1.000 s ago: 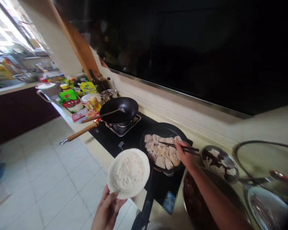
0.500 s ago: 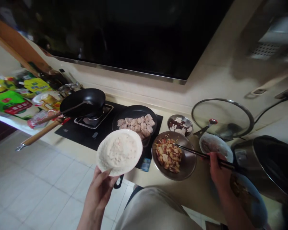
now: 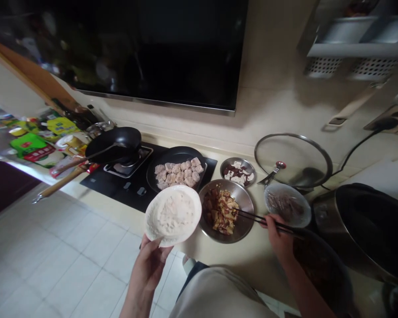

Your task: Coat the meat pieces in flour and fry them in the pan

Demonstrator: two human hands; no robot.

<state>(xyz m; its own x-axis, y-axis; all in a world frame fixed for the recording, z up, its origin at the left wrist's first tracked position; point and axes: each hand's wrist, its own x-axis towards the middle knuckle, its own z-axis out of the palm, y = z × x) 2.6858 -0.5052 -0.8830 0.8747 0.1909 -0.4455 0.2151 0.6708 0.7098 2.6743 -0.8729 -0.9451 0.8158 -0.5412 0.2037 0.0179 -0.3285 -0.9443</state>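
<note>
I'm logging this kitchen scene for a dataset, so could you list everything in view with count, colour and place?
white bowl: 1, white, filled with pale rice, held up in front of the counter
chopsticks: 1 pair, dark, tips in the steel bowl
steel bowl: 1, silver, with brown and yellow food, on the counter
frying pan: 1, black, with pale pieces, on the hob
wok: 1, black, on the left burner
small steel dish: 1, silver, behind the steel bowl
glass lid: 1, clear, leaning by the wall
glass dish: 1, clear, right of the steel bowl
cooker pot: 1, dark, far right
packets: several, green and yellow, far left
left hand: holds the white bowl
right hand: holds the chopsticks
</note>
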